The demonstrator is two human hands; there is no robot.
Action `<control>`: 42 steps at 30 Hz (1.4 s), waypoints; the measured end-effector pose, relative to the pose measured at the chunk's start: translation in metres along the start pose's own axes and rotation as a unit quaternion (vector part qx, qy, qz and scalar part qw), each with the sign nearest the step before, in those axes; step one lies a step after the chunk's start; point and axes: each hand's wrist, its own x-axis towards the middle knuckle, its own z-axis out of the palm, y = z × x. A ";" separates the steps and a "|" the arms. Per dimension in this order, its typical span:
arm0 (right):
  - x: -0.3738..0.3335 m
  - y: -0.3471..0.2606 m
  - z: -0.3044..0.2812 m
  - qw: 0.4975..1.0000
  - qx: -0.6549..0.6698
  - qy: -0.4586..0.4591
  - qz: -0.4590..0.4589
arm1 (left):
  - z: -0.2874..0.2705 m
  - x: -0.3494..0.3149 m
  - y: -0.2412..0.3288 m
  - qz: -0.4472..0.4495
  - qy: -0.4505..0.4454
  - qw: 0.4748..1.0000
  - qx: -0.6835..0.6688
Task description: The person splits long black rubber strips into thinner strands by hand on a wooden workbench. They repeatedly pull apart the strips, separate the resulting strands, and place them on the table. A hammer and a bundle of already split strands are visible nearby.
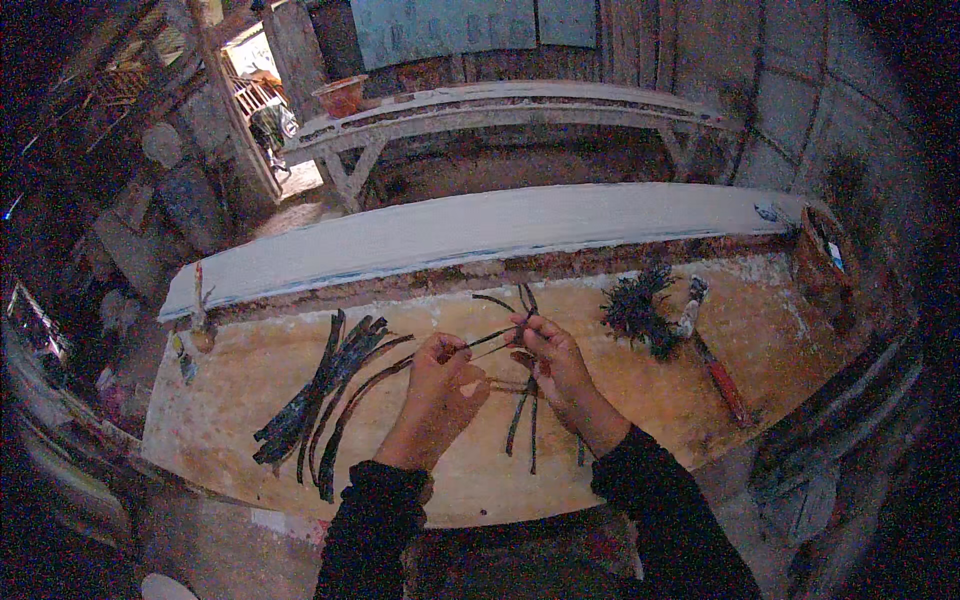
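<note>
Left grip (438,395) is pinching a thin black strip (490,338) stretching toward right grip (556,365), which is pinching crossed strips (533,445). Strip bundle (322,400) is lying left of grips, red-handled tool (718,378) right, on worktop (225,385).

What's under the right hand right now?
Dark strips poke out past the right hand, above and below it in the view, over the wooden tabletop. Their middle stretches and whatever lies directly beneath the palm are covered.
</note>
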 end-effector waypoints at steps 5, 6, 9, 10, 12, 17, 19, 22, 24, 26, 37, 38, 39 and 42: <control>-0.002 0.006 -0.003 0.999 0.024 -0.027 -0.027 | -0.020 0.019 -0.012 0.050 -0.020 0.988 0.142; -0.002 0.003 -0.002 0.999 -0.034 -0.026 -0.013 | -0.027 0.026 -0.015 0.116 -0.038 0.962 0.246; 0.000 -0.002 -0.004 0.980 -0.198 -0.020 0.005 | -0.027 0.024 -0.014 0.057 -0.070 0.992 0.090; 0.002 0.005 -0.008 0.969 -0.248 -0.018 -0.005 | -0.023 0.020 -0.011 -0.008 -0.074 0.996 -0.042; 0.000 0.006 -0.003 0.939 -0.342 0.006 -0.039 | -0.016 0.012 -0.004 -0.011 -0.068 0.997 -0.032; 0.001 0.008 0.000 0.887 -0.447 0.102 -0.049 | -0.030 0.013 -0.017 -0.066 -0.199 0.976 -0.052; 0.005 0.010 -0.010 0.851 -0.501 0.104 -0.120 | -0.029 0.008 -0.015 -0.130 -0.293 0.945 -0.067; 0.015 0.022 -0.029 0.839 -0.487 0.105 -0.217 | -0.026 0.010 -0.018 -0.155 -0.285 0.943 0.071; 0.017 0.024 -0.035 0.849 -0.462 0.103 -0.235 | -0.016 0.004 -0.011 -0.161 -0.283 0.945 0.041; 0.021 0.024 -0.039 0.863 -0.449 0.097 -0.210 | -0.034 0.026 -0.023 -0.048 -0.286 0.949 0.124; -0.019 0.010 0.011 0.896 -0.421 -0.124 -0.063 | -0.013 0.017 0.007 0.049 0.097 0.994 0.018; -0.018 0.014 0.011 0.905 -0.389 -0.172 -0.024 | -0.021 0.023 0.003 0.065 0.091 0.993 0.042; -0.020 0.008 0.023 0.909 -0.356 -0.216 0.015 | -0.029 0.028 0.001 0.077 0.082 0.992 0.064; -0.031 0.000 0.025 0.951 -0.186 -0.171 0.181 | -0.033 0.030 -0.005 0.076 0.030 0.995 0.052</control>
